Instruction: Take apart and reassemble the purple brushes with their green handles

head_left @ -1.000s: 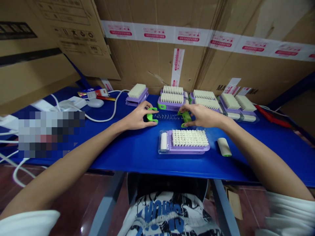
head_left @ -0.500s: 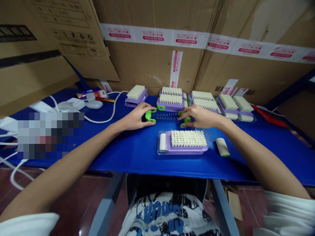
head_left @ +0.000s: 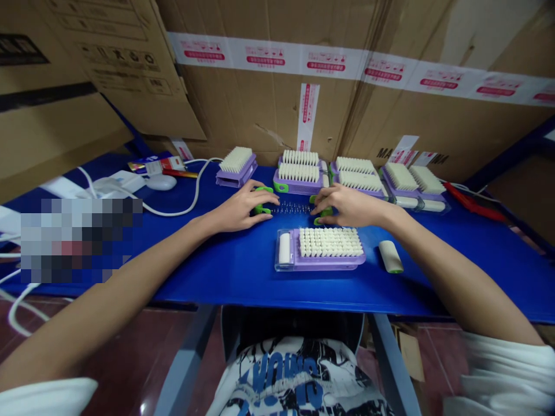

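Between my hands, low over the table, is a green-ended part [head_left: 291, 208] whose middle shows rows of small shiny points, with the blue table seemingly showing through. My left hand [head_left: 236, 209] pinches its left green end, thumb on the near side and fingers over the far side. At the other green end, my right hand [head_left: 347, 206] grips in the same way, hiding part of it. Just nearer to me lies a purple brush [head_left: 332, 248] with cream bristles facing up and a white roller in a clear holder on its left. A loose cream cylinder [head_left: 391, 256] with a green end lies right of it.
Several purple brushes [head_left: 299, 173] line the back of the blue table [head_left: 208, 271], against a cardboard wall [head_left: 260, 110]. White cables [head_left: 197, 193] and a white mouse [head_left: 161, 182] lie at left. A red object [head_left: 472, 202] is at the far right.
The fingers of my left hand now reach further over the left green end. My right hand keeps its grip on the other end. The view has shifted slightly.
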`<state>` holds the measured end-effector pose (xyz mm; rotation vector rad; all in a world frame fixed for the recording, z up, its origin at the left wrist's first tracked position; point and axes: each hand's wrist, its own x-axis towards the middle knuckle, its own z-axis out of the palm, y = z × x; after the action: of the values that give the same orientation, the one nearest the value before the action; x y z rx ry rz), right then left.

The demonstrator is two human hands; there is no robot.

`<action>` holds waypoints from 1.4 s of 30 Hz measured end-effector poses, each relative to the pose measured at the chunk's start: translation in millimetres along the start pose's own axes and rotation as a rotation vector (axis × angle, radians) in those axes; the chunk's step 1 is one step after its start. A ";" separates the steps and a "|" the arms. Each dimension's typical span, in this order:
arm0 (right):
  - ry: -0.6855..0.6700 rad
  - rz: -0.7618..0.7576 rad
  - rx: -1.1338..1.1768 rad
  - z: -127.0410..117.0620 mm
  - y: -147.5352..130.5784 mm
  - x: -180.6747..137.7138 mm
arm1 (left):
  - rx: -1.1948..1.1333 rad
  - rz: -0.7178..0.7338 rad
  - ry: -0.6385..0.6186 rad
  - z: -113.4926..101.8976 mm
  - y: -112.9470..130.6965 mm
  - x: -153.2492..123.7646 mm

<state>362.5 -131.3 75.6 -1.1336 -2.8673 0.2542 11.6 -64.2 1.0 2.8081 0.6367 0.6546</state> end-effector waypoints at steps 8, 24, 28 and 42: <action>-0.046 0.030 -0.030 -2.3 -9.8 0.8 | 0.046 -0.046 0.012 -1.3 3.0 1.5; -0.093 -0.015 -0.058 -2.9 -8.0 -0.8 | -0.037 -0.007 -0.011 -1.3 4.9 1.9; -0.109 -0.026 -0.015 -3.0 -3.7 -1.8 | -0.024 -0.014 -0.030 -2.8 1.8 3.6; -0.102 -0.035 -0.044 0.6 -2.2 -2.9 | -0.055 -0.029 -0.073 -7.5 7.0 6.7</action>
<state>363.0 -135.0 75.4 -1.1079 -2.9925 0.2565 16.2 -66.8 12.2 2.7525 0.6347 0.5536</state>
